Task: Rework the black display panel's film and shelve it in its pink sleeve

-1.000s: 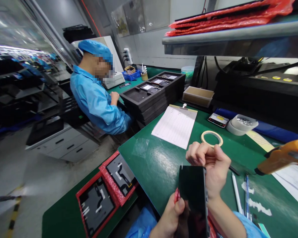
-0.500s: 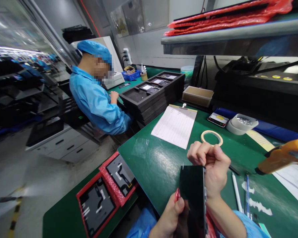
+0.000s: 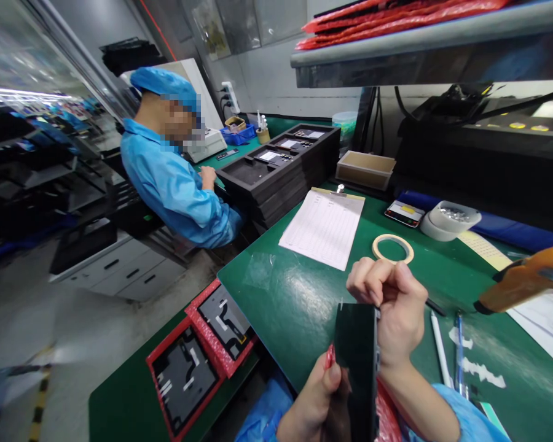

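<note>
A thin, glossy black screen panel (image 3: 357, 350) is tilted up near the table's front edge. My left hand (image 3: 314, 394) grips its left side, thumb in front, with a bit of red wrap by the thumb. More red bubble wrap (image 3: 387, 410) shows behind the panel. At the panel's upper right corner, my right hand (image 3: 399, 304) is closed with fingers curled and thumb pressed in. Whatever it pinches there is hidden or too small to see. A roll of masking tape (image 3: 411, 253) lies just beyond that hand.
A clipboard with sheets (image 3: 325, 230) lies ahead. To the right are a heat gun (image 3: 529, 276), a white pen (image 3: 439, 350) and a tub of small parts (image 3: 451, 216). Two panels on red wrap (image 3: 191, 374) rest lower left. A co-worker (image 3: 170, 166) sits beside stacked black trays (image 3: 276, 178).
The camera view has shifted slightly. Both hands and the black screen panel keep nearly the same pose, my right hand still closed at the panel's corner.
</note>
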A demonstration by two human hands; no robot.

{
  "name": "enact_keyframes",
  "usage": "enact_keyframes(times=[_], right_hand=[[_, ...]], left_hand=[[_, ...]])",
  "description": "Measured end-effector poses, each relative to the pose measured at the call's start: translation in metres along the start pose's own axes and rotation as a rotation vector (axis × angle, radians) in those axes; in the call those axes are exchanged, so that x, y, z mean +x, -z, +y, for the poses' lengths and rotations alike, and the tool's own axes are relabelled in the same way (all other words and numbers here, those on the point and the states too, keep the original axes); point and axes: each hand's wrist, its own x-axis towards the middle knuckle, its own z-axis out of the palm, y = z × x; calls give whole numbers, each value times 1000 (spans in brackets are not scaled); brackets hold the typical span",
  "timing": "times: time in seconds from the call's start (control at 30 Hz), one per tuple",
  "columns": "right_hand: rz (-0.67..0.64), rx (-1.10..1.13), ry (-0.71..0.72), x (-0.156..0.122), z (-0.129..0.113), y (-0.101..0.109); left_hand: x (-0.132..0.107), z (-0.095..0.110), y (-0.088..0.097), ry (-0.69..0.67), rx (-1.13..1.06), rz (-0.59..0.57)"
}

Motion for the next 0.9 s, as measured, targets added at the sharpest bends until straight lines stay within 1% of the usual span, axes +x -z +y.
enact_keyframes(times=[0.13, 0.4, 0.53, 0.63, 0.8, 0.9], right_hand=[[-11, 0, 26, 0, 1, 1], [-12, 5, 32, -2, 3, 2], [-13, 2, 36, -2, 2, 1], [-11, 0, 31, -1, 2, 1], [-3, -10, 23, -1, 1, 1], [-2, -9, 23, -1, 1, 1]], left_hand=[[0, 1, 1, 16, -17, 13], [1, 1, 7, 32, 27, -3], [1, 3, 1, 19, 0, -35], [2, 7, -3, 39, 31, -50], [3, 7, -3, 21, 19, -55], [4, 7, -5, 28, 6, -77]])
